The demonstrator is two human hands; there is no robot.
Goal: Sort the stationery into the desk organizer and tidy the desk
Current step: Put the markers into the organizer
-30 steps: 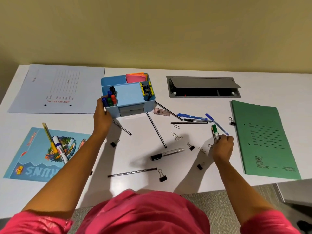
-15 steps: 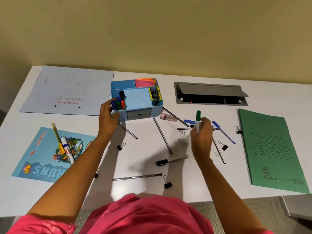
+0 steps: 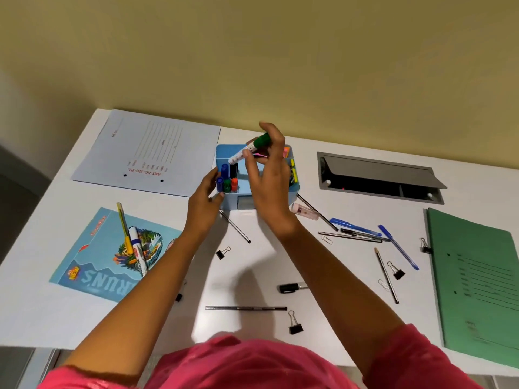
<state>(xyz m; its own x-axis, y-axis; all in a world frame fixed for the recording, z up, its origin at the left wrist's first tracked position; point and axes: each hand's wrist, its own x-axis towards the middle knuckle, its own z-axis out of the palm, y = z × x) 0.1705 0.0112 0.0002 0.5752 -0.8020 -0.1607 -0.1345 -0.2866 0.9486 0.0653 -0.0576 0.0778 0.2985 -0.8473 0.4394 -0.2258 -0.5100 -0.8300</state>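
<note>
A second before, the right hand point(image 3: 269, 175) was low on the desk point(image 3: 252, 265) at about four o'clock, picking up the green marker point(image 3: 252, 146). By this moment it had carried the marker up and over the blue organizer point(image 3: 293, 189). The fingers were closed around the marker, which was tilted with its green cap up and its white end pointing down at the slot on the left side of the box. The marker was not in the slot yet. I think it only needed to go down a little to drop in.

The left hand point(image 3: 206, 197) was at the nine o'clock side of the organizer, as it was before, with its fingers pressed against the box wall to hold it.

That slot already had blue, green, red and black markers point(image 3: 227, 179) in it, so room looked tight. The box sat near the far edge of the desk, at twelve o'clock. Many pens point(image 3: 355, 227) and black clips point(image 3: 295, 327) lay at three and five o'clock, well apart from the box. More pens lay on the picture book point(image 3: 92, 265) at eight o'clock. The middle of the desk was open for the arms to move.
</note>
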